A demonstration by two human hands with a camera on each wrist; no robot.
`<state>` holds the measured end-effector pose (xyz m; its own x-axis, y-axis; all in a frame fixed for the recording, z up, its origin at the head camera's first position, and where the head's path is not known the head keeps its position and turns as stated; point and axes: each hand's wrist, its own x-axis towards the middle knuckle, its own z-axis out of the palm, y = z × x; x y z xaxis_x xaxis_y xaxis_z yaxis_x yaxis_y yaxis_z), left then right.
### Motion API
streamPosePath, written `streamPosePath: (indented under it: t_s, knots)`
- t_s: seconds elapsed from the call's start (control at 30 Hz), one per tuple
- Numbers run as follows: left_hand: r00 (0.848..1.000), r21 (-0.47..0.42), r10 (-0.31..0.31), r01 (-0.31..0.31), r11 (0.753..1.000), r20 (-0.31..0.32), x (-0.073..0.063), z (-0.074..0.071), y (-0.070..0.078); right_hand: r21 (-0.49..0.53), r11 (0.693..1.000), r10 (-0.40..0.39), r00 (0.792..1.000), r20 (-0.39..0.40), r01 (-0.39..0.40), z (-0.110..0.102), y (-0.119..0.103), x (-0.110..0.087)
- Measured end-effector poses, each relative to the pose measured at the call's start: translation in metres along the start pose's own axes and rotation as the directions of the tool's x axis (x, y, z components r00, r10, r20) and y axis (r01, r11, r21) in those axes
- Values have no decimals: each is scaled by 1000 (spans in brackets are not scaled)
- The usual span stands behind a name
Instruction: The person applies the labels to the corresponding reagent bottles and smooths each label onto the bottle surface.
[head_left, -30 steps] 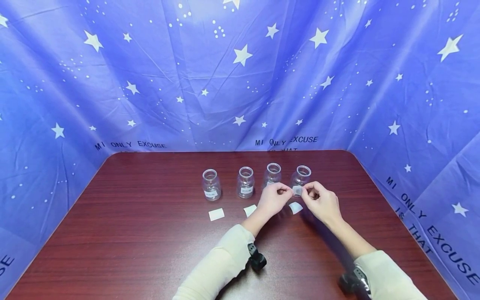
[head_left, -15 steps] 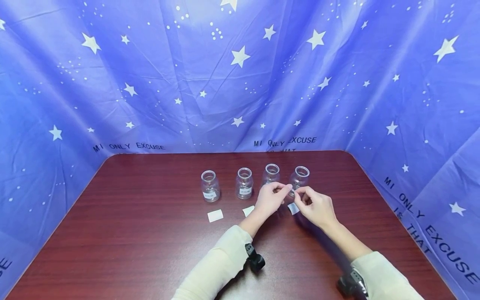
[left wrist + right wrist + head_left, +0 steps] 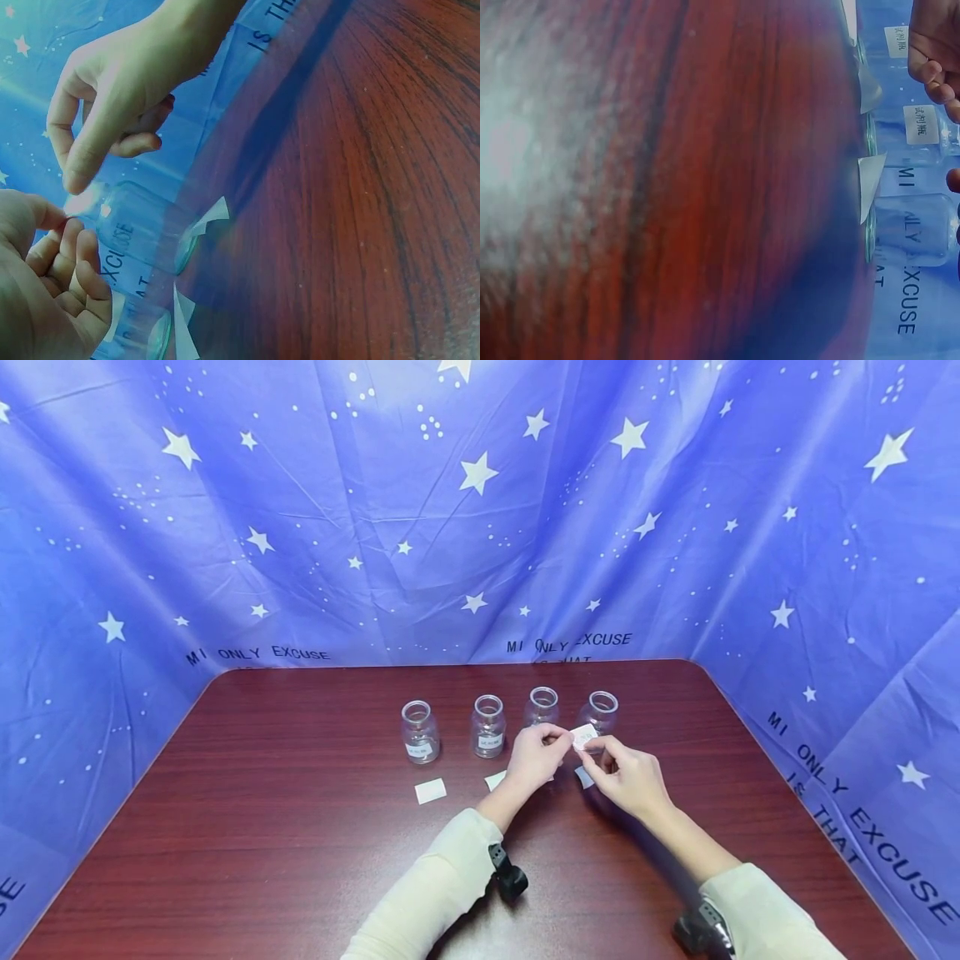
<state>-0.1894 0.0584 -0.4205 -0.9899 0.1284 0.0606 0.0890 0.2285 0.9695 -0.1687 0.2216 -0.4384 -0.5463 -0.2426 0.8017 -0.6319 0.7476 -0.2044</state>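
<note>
A small white label (image 3: 583, 737) with faint print is held up in front of the rightmost glass jar (image 3: 604, 710). My left hand (image 3: 534, 758) pinches its left edge between thumb and fingertips. My right hand (image 3: 632, 778) pinches it from the right side, thumb and index finger at its lower edge. In the left wrist view both hands' fingertips meet at the label (image 3: 81, 202), bright in glare. The rightmost jar (image 3: 915, 229) shows bare glass in the right wrist view, while the jar beside it (image 3: 896, 139) bears a handwritten white label (image 3: 921, 124).
Two more labelled jars stand to the left, the leftmost jar (image 3: 420, 727) and the second jar (image 3: 490, 718). The third jar (image 3: 543, 700) is partly behind my left hand. White paper pieces lie before the jars, including a flat one (image 3: 431, 791) and a curled one (image 3: 584, 777).
One second ago the label was at my right fingertips, apart from the left hand. My right hand has moved left; the label went edge-on, then turned its printed face toward the head camera.
</note>
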Motion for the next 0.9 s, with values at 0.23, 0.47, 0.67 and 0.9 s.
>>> streamPosePath:
  t_s: [0.23, 0.47, 0.67, 0.9]
  knots:
    - [1000, 35, 4, -4, 999, 2, 0, -1, -3, -1, 996, 91, 996, -2, -91, -3, 4, 0]
    - [999, 80, 28, -32, 996, 41, 1, -2, -3, 115, 927, 345, 931, 119, -358, -8, 10, 4]
    - [992, 276, 104, -121, 954, 78, 1, -2, 0, 187, 825, 467, 830, 305, -533, -12, 14, 5]
    - [990, 313, 107, -133, 940, 96, 4, 3, -2, 239, 790, 484, 813, 323, -565, -13, 22, 0]
